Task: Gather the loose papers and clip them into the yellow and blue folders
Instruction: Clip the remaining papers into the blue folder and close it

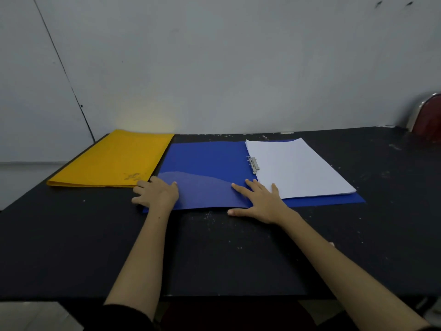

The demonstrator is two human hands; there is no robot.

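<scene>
I had the blue folder (205,161) lying open on the black table (71,235), its right half carrying the white papers (298,166), with the metal clip (253,165) sitting at their left edge by the spine. The yellow folder (112,158) lay closed just beside it on the left. My left hand (157,193) rested on the near left corner of the blue cover, fingers loose and only lightly bent; I could not tell whether they had caught the cover's edge. My right hand (260,201) lay flat and spread at the near edge by the spine, grasping nothing, fingertips beside the papers.

I judged the papers were already seated under the clip and the step in hand was closing the blue folder. The next move called for lifting the left cover and swinging it over the papers without dragging the stack askew.
</scene>
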